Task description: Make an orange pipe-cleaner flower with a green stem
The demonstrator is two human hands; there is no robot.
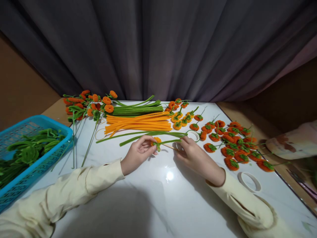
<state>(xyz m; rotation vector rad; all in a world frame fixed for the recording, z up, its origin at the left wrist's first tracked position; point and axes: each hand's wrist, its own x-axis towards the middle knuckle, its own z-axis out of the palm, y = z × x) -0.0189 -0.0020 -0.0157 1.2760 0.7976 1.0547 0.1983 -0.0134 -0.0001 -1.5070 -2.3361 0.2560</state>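
Near the middle of the white table, my left hand (141, 151) pinches a small yellow-orange flower (156, 141) with green at its base. My right hand (194, 153) is closed at the right, its fingers on a green stem (170, 142) and a thin tan stick (169, 146) that run toward the flower. Several loose green stems (138, 137) lie just beyond both hands. Behind them are a bundle of orange stems (138, 122) and a bundle of green stems (138, 109).
A blue basket (68, 132) holds green pieces at the left. Orange flowers (109, 108) lie at the back left. Yellow flowers (177, 125) and dark orange flowers (231, 163) spread over the right. White tape rolls (249, 181) lie at the right; a dark curtain (156, 49) hangs behind.
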